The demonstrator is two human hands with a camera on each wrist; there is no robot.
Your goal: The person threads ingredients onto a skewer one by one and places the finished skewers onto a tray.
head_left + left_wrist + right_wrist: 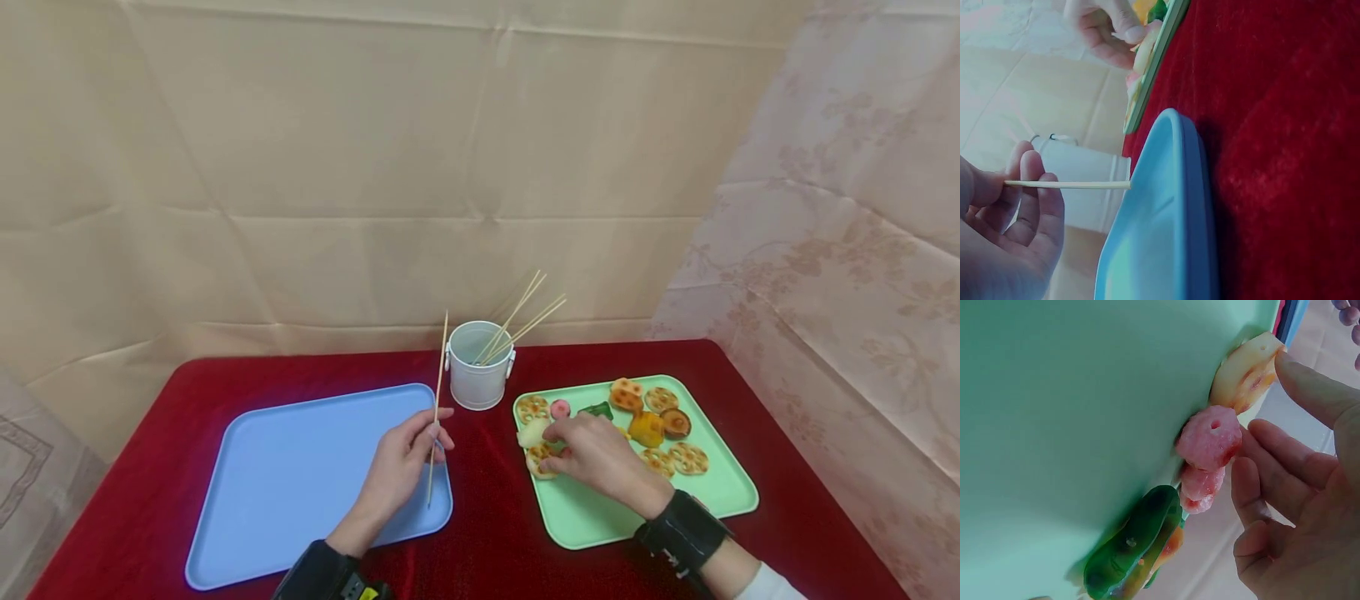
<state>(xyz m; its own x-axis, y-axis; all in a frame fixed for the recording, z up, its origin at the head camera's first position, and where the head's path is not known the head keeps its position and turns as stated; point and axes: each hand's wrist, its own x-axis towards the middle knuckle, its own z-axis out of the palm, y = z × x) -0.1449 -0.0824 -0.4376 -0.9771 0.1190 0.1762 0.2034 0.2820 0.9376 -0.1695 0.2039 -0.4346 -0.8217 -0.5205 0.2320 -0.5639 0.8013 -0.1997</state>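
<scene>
My left hand (pixel 401 458) pinches a thin wooden skewer (pixel 440 367) between thumb and fingers, upright over the right end of the blue tray (pixel 300 483). My right hand (pixel 600 454) reaches over the left part of the green tray (pixel 592 521), thumb and fingers apart. In the right wrist view its thumb meets the edge of a pale, brown-marked slice (pixel 1244 375); the other fingers are beside a pink lump with a hole (pixel 1213 437). A green pepper piece (pixel 1138 540) lies further along. Whether the fingers press any piece is hard to tell.
Between the trays, towards the back, stands a white bucket (pixel 478 387) holding several skewers (pixel 525 321). Also on the green tray are lotus root slices (pixel 688 458), a mushroom cap (pixel 677 423), a yellow piece (pixel 647 429) and an orange-brown block (pixel 626 395). Red cloth (pixel 480 517) covers the table.
</scene>
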